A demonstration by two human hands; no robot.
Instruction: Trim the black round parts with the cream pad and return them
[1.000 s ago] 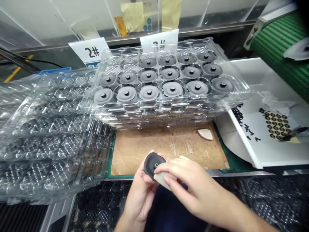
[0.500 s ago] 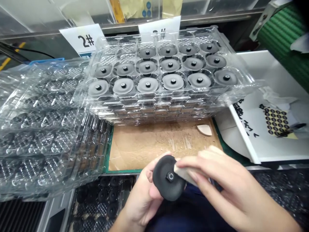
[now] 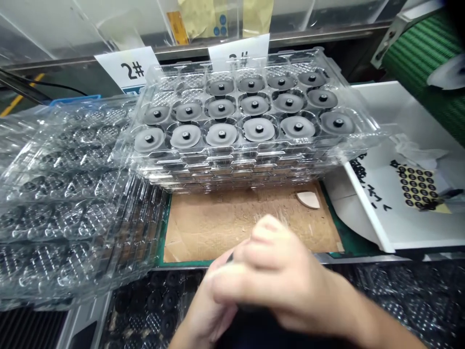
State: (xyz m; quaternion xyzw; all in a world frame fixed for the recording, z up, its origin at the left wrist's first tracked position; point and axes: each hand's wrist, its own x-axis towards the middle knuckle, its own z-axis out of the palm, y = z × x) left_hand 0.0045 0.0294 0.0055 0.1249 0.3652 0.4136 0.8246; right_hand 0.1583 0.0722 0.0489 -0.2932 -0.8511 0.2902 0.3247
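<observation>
Low in the middle of the head view, my left hand (image 3: pixel 205 303) is closed around a round black disc part (image 3: pixel 230 258). Only a small dark sliver of the disc shows between the hands. Across its front lies my right hand (image 3: pixel 271 274), slightly blurred, with its fingers curled. The off-white pad that hand held half a second ago is hidden behind the fingers now. Beyond the hands, a stack of clear plastic trays (image 3: pixel 232 154) carries rows of similar dark discs (image 3: pixel 222 134), each with a short central stem.
Cardboard (image 3: pixel 203 228) covers the green bench, with a whitish wedge-shaped pad (image 3: pixel 308 199) on it. Clear empty-looking trays (image 3: pixel 72 194) are stacked at left. A white bin (image 3: pixel 407 228) at right holds a sheet of round black stickers (image 3: pixel 417 186). Green rollers (image 3: pixel 428 53) stand upper right.
My right hand has moved left and over the disc, now covering nearly all of it and the pad. My left hand keeps its hold. The view has shifted slightly.
</observation>
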